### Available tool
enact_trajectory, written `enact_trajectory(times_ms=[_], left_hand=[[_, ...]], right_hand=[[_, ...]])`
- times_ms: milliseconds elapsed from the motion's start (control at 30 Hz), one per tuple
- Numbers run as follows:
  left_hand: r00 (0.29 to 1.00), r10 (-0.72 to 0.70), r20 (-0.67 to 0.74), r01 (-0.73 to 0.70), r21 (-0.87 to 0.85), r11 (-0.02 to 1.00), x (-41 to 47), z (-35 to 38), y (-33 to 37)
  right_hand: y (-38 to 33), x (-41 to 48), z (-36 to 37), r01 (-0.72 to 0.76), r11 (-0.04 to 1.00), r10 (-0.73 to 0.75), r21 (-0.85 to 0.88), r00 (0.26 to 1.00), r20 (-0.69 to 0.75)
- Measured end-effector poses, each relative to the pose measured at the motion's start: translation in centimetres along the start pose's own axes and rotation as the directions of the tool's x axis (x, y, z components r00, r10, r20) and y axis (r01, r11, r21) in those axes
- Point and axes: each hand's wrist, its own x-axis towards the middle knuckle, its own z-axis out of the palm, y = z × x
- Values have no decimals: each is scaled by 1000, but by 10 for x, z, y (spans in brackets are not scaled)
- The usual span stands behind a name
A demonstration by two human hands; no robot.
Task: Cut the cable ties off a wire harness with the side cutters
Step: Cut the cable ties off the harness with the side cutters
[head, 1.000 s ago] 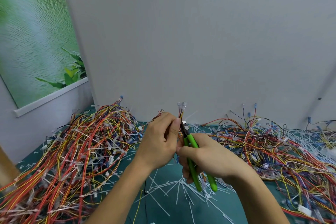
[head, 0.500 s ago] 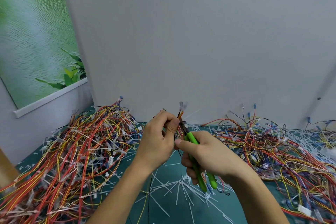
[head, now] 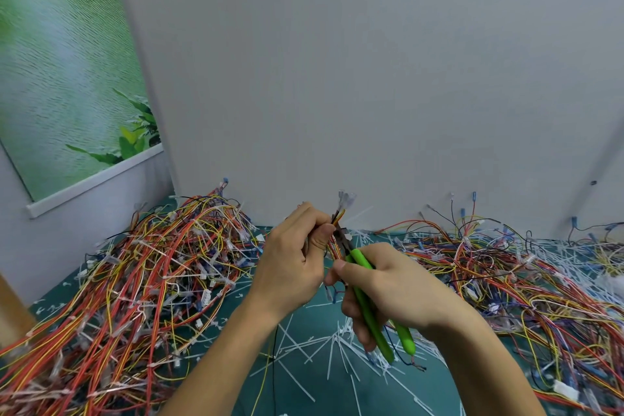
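Observation:
My left hand pinches a thin wire harness of orange, yellow and red wires, held upright with clear connectors at its top. My right hand grips the green-handled side cutters. The dark jaws of the cutters touch the harness just beside my left thumb. A white cable tie tail sticks out to the right of the harness. The lower part of the harness hangs hidden behind my hands.
A big heap of harnesses lies on the left of the green mat, another heap on the right. Cut white tie pieces litter the mat under my hands. A grey wall stands close behind.
Both hands have risen slightly and the cutter jaws have slid up along the harness toward my left thumb. My right grip on the handles has shifted.

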Motion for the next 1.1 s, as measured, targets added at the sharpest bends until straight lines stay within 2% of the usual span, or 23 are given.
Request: enact_trajectory(times_ms=[200, 433, 667, 900, 1100], left_hand=[[998, -58, -2, 58, -60, 997, 0, 0, 3], [984, -164, 75, 173, -139, 975, 0, 0, 3], [996, -86, 17, 88, -99, 991, 2, -2, 2], [1000, 3, -4, -3, -11, 1000, 3, -3, 2], [998, 65, 28, -66, 36, 997, 2, -3, 1]], right_hand=[[-5, -2, 7, 12, 999, -13, 40, 1000, 4], [-3, 0, 4, 3, 1000, -3, 23, 1000, -6], [7, 5, 1, 41, 995, -45, -90, 998, -46], [1, 3, 3, 6, 1000, -6, 25, 1000, 26], [-2, -1, -3, -31, 999, 32, -17, 997, 69]])
